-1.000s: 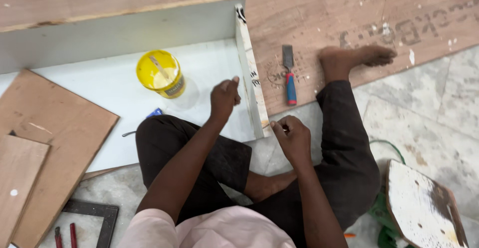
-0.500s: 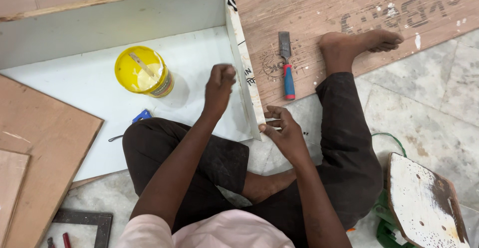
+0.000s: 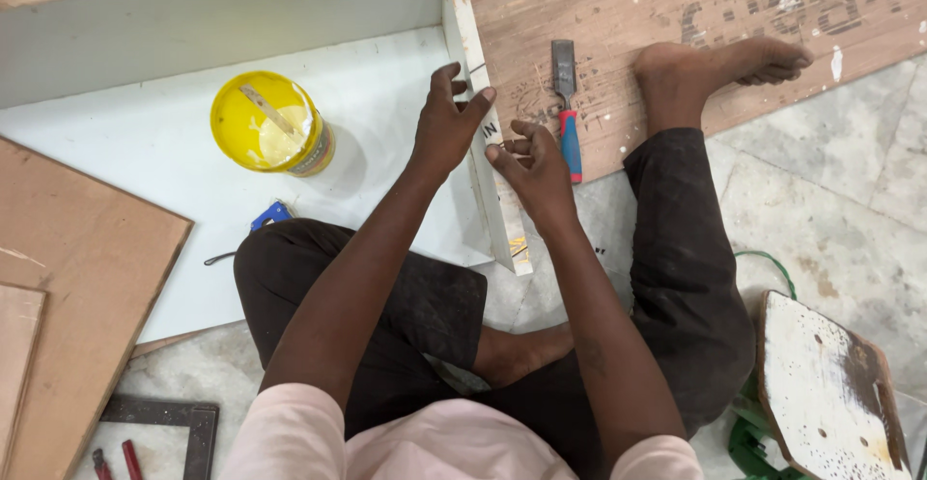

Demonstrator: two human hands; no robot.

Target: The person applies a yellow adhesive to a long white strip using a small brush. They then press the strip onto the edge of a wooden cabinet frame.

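On the stone floor (image 3: 850,248), our left hand (image 3: 446,125) and right hand (image 3: 533,163) pinch the white panel edge (image 3: 488,166); a slipping grip could tilt it onto the chisel (image 3: 566,103).

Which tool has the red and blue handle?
The chisel lying on the brown board, just beyond the right hand. The red-handled tools at the bottom left show no blue.
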